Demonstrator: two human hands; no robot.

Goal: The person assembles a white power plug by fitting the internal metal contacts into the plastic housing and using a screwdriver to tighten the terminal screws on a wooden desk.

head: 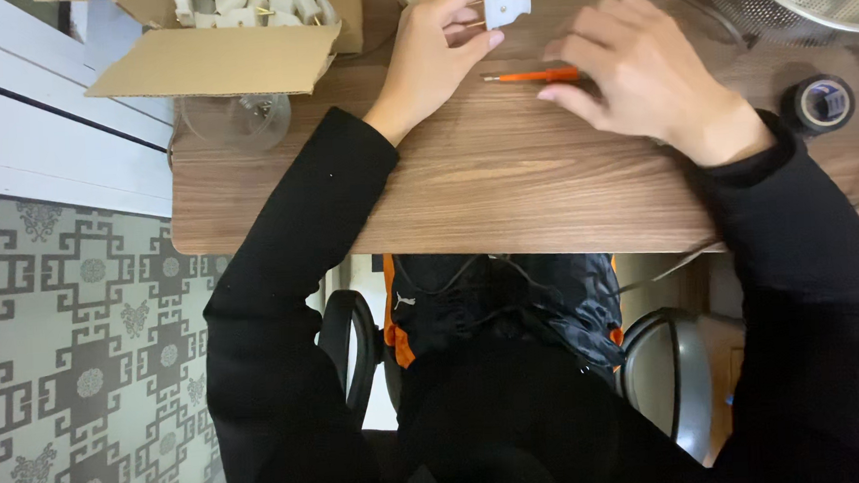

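A white plug [507, 6] is pinched between the thumb and fingers of the left hand [436, 53], which is closed on it, brass prongs pointing toward the palm. The plug is held above the far part of the wooden table [504, 185]. Just nearer than the plug, an orange screwdriver [534, 75] lies flat on the table, its long axis running left to right, metal tip toward the left hand. The right hand [639, 68] is spread, palm down, nothing grasped; its fingertips rest at the handle end, so this hand is the nearer one. Left of the screwdriver stands an open cardboard box [219, 57] of white parts; right of it, a roll of black tape [819, 104].
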